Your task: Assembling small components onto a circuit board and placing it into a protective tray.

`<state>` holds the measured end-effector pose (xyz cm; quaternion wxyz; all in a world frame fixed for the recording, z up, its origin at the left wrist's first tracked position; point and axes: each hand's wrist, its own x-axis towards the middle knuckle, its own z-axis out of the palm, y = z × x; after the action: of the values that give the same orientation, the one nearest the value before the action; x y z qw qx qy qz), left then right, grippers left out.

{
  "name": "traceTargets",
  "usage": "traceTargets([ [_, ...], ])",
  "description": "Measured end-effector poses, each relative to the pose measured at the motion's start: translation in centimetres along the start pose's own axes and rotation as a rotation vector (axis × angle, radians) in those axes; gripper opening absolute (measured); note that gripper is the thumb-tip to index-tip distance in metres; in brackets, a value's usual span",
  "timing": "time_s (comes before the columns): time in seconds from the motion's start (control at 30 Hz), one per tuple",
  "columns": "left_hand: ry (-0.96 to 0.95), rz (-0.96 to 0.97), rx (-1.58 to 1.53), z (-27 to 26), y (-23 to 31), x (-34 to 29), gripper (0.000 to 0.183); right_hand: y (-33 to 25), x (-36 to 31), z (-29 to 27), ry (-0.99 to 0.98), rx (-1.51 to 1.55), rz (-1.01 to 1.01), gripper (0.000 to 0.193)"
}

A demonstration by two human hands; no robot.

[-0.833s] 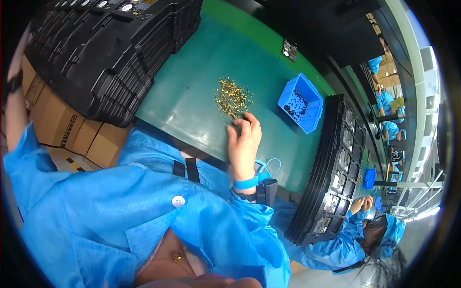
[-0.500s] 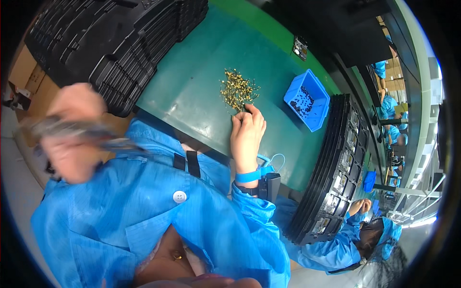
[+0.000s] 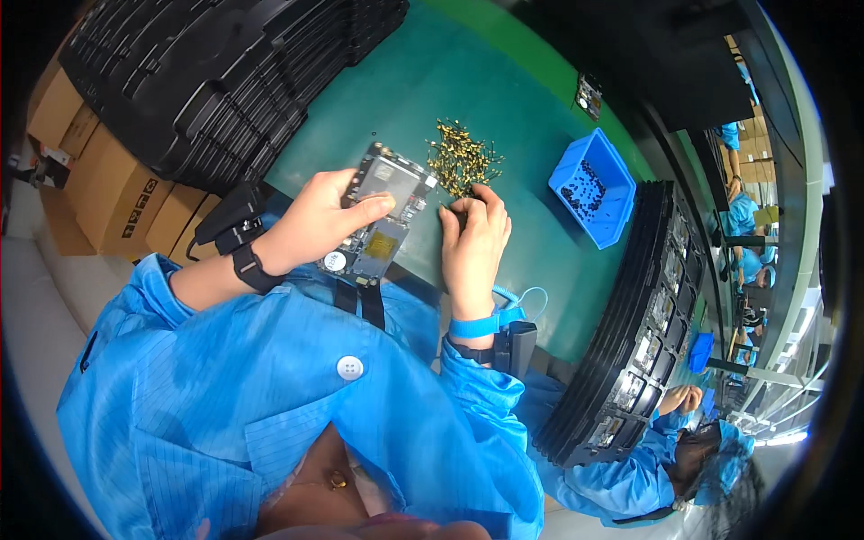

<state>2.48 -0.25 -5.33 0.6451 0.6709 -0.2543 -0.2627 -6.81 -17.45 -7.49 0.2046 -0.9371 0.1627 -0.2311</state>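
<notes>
Circuit board (image 3: 392,227) is held up over the near edge of the green work surface (image 3: 360,103), tilted and pretty busy-looking: grey metal shields, a yellowish square, a round white sticker near its lowest corner. Left hand (image 3: 326,216) has it clamped, thumb across the face, other fingers mostly hidden behind. Right hand (image 3: 475,238) is curled at the near side of a messy pile of thin gold-and-black pieces (image 3: 461,155); honestly can't tell if those fingertips are together or apart. Blue bin (image 3: 615,191) toward the surface's right edge has black bits too tiny to make out.
</notes>
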Motion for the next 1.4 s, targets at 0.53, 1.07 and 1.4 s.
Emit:
traceTargets([
  [0.53, 0.011, 0.278, 0.178, 1.2, 0.6, 1.1, 0.043, -1.2, -0.3, -1.9, -0.041, 0.780, 0.355, 0.005],
  [1.07, -0.323, 0.201, 0.229, 0.4, 2.8, -0.2, 0.015, -2.7, -1.1, -3.7, 0.149, 0.209, -0.516, 0.033],
  [1.4, -0.321, 0.361, 0.352, 1.0, 2.6, -0.4, 0.011, -2.7, -0.6, -5.6, 0.025, 0.096, -0.672, 0.029],
])
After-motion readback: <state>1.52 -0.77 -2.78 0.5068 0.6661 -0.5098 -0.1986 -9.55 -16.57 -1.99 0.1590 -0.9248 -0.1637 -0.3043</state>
